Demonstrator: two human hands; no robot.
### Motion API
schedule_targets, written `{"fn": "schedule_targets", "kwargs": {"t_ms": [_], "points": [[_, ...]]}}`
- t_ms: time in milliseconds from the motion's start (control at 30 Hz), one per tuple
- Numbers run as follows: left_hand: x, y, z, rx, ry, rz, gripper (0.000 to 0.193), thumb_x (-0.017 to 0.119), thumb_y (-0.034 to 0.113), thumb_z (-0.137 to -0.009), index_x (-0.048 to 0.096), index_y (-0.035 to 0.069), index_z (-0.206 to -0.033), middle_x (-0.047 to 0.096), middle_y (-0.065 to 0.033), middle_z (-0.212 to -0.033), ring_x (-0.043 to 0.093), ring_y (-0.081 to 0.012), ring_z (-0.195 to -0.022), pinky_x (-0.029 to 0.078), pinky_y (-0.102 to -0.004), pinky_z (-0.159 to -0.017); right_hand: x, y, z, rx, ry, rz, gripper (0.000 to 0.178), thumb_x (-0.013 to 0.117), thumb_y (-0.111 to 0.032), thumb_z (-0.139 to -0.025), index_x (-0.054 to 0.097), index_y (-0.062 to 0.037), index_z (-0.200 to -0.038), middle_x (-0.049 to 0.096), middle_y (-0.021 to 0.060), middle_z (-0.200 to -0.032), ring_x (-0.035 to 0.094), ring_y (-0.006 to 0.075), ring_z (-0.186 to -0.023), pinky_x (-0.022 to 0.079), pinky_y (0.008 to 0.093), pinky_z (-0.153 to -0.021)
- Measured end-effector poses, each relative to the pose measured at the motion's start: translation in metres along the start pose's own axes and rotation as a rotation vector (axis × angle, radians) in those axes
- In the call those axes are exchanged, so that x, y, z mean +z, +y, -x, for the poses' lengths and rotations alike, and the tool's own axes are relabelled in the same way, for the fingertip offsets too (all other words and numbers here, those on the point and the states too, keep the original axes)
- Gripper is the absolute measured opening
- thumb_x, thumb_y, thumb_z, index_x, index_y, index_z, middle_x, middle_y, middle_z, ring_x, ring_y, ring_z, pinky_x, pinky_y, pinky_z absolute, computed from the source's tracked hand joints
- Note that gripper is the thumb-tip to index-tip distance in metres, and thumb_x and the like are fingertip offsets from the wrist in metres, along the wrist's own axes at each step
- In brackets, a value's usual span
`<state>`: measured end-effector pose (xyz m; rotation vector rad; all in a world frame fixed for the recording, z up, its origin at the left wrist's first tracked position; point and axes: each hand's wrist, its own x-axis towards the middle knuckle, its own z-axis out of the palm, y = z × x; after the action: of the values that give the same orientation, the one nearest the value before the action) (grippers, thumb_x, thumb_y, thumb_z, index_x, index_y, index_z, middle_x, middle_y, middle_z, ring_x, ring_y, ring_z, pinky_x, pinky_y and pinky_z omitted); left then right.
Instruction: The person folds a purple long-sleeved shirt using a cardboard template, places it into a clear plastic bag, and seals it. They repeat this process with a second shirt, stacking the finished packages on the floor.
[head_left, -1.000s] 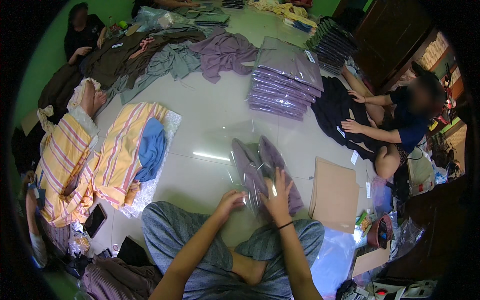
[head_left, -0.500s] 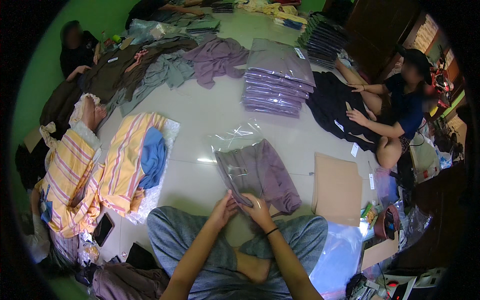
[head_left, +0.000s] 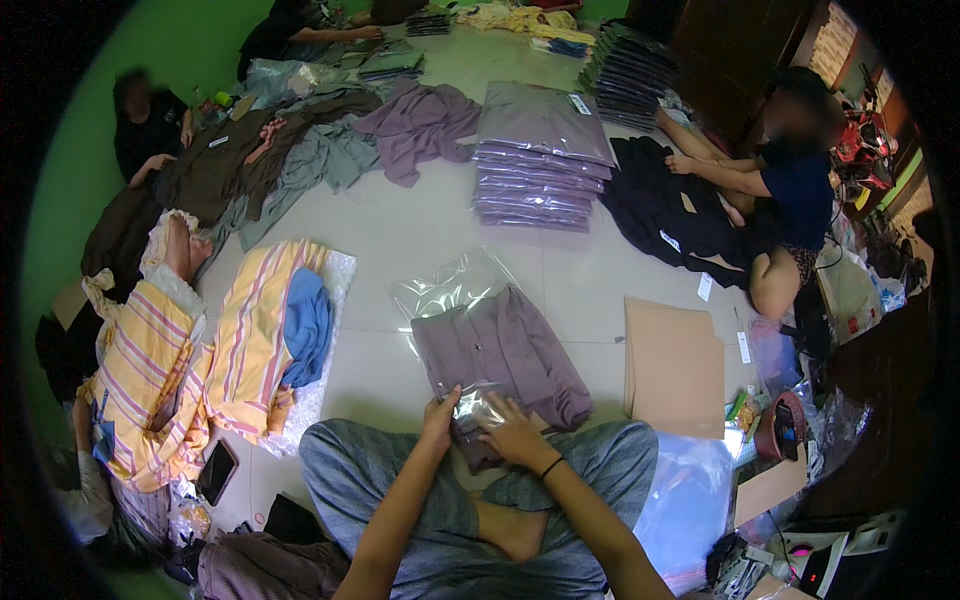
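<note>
A mauve button-front shirt (head_left: 485, 345) lies folded on the floor in front of my crossed legs. A clear plastic bag (head_left: 465, 275) covers part of it, with its loose end stretching past the far edge. My left hand (head_left: 440, 418) pinches the near left edge of the bag and shirt. Flat on the plastic over the near part of the shirt rests my right hand (head_left: 514, 432), its fingers spread and slightly blurred. The shirt's right side bulges outside the bag toward my right knee.
A stack of bagged mauve shirts (head_left: 540, 160) stands beyond. Brown cardboard sheets (head_left: 675, 365) and clear plastic bags (head_left: 685, 510) lie right. Striped yellow cloth (head_left: 260, 345) and a phone (head_left: 217, 472) are left. A co-worker (head_left: 790, 170) handles a black garment (head_left: 670, 205); other people sit farther back.
The shirt has been laid flatter and turned front up. My right hand has gone from gripping its near edge to lying spread on the plastic. The co-worker's hands at right have moved farther away.
</note>
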<state>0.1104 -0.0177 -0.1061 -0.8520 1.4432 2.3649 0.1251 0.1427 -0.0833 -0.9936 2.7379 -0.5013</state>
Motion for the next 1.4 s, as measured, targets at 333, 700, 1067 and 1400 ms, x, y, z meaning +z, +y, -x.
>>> {"fn": "schedule_targets", "kwargs": {"t_ms": [333, 700, 1067, 1400], "points": [[0.002, -0.008, -0.004, 0.208, 0.131, -0.121, 0.052, 0.065, 0.028, -0.073, 0.045, -0.011, -0.102, 0.055, -0.0144, -0.094, 0.053, -0.0204, -0.084, 0.042, -0.0301, -0.074, -0.023, 0.002, 0.017, 0.662, -0.108, 0.364, 0.054, 0.052, -0.030, -0.078, 0.037, 0.0000, -0.121, 0.036, 0.0213, -0.124, 0.033, 0.0345, -0.117, 0.029, 0.0382, -0.095], [-0.024, 0.010, -0.074, 0.085, 0.166, -0.477, 0.040, 0.053, 0.018, -0.078, 0.044, -0.009, -0.106, 0.055, -0.0168, -0.091, 0.053, -0.0235, -0.080, 0.042, -0.0324, -0.072, -0.055, 0.109, -0.031, 0.669, 0.481, -0.385, 0.033, 0.050, -0.029, -0.081, 0.058, 0.0024, -0.088, 0.058, 0.0216, -0.078, 0.056, 0.0356, -0.076, 0.044, 0.0390, -0.067], [-0.017, 0.037, -0.071, 0.431, 0.296, -0.493, 0.048, 0.055, 0.033, -0.080, 0.046, -0.008, -0.104, 0.057, -0.0210, -0.093, 0.055, -0.0255, -0.086, 0.042, -0.0313, -0.075, -0.051, 0.128, -0.021, 0.846, 0.202, -1.398, 0.019, 0.061, -0.026, -0.078, 0.059, -0.0098, -0.087, 0.037, -0.0077, -0.058, 0.032, 0.0022, -0.049, 0.029, 0.0169, -0.043], [-0.027, 0.044, -0.072, 0.399, 0.205, -0.577, 0.047, 0.058, 0.035, -0.077, 0.051, -0.007, -0.097, 0.058, -0.0184, -0.084, 0.056, -0.0230, -0.080, 0.043, -0.0305, -0.070, -0.049, 0.126, -0.023, 0.878, 0.242, -1.484, 0.019, 0.059, -0.016, -0.079, 0.054, -0.0049, -0.094, 0.045, -0.0052, -0.065, 0.039, 0.0044, -0.052, 0.034, 0.0174, -0.046]]}}
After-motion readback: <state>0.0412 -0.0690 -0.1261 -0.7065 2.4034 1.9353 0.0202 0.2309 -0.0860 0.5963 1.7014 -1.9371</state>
